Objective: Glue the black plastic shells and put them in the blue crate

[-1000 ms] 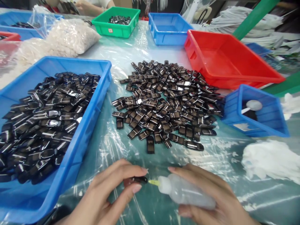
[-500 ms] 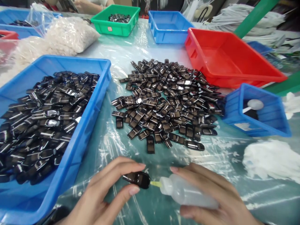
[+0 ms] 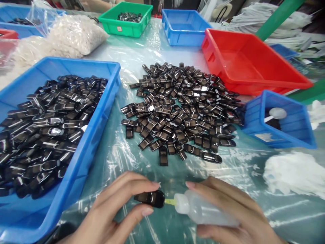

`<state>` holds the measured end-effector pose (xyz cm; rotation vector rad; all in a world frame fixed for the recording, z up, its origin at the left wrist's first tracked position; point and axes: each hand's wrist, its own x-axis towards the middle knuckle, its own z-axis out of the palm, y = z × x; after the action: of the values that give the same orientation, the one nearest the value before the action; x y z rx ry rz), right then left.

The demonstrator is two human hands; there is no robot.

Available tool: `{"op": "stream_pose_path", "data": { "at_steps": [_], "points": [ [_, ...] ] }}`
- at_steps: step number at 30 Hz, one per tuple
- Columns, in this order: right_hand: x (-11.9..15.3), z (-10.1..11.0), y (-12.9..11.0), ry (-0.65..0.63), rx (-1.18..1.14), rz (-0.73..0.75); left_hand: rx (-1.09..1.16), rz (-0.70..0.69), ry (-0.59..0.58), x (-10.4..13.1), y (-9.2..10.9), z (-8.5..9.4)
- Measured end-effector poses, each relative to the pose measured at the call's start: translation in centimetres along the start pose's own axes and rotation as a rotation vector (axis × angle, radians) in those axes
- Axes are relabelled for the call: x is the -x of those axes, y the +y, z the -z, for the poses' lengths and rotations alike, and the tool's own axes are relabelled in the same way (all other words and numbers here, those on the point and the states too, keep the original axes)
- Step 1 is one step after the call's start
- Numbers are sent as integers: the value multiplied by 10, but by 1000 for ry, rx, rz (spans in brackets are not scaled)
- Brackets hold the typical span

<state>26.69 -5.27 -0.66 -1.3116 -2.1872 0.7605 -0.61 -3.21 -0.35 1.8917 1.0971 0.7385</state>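
Between thumb and fingers, my left hand (image 3: 119, 206) holds a small glossy black plastic piece (image 3: 150, 198) with a brownish middle and a rounded end facing right. My right hand (image 3: 228, 206) is wrapped around a translucent squeeze bottle (image 3: 203, 208) lying on its side in the grip. The bottle's thin yellow nozzle (image 3: 170, 202) points left and meets the rounded end of the piece, or nearly so; I cannot tell whether they touch. Beyond both hands, a heap of similar black pieces (image 3: 177, 112) covers the middle of the table.
A blue bin (image 3: 100, 118) of black pieces stands at left. To the right are a red tray (image 3: 254, 61), a small blue box (image 3: 286, 135) with a white spoon (image 3: 278, 113), and white cloth (image 3: 294, 173). Green (image 3: 127, 30) and blue (image 3: 186, 37) trays and bagged pale parts (image 3: 76, 35) sit behind.
Both hands, with the black piece and the bottle, have shifted very slightly right. The nozzle stays at the piece's rounded end. The heap is unchanged.
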Motion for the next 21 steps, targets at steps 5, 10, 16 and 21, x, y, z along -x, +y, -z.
{"op": "stream_pose_path", "data": {
  "at_steps": [5,10,16,21],
  "points": [
    [0,0,-1,4,-13,4,22,-20,8,-1,-1,0],
    [0,1,-2,11,14,7,39,-13,-2,-1,-2,0],
    [-6,2,-6,25,94,65,26,-2,-18,-2,0,0],
    [-6,3,-5,2,135,75,16,4,-36,-1,-1,1]
  ]
}}
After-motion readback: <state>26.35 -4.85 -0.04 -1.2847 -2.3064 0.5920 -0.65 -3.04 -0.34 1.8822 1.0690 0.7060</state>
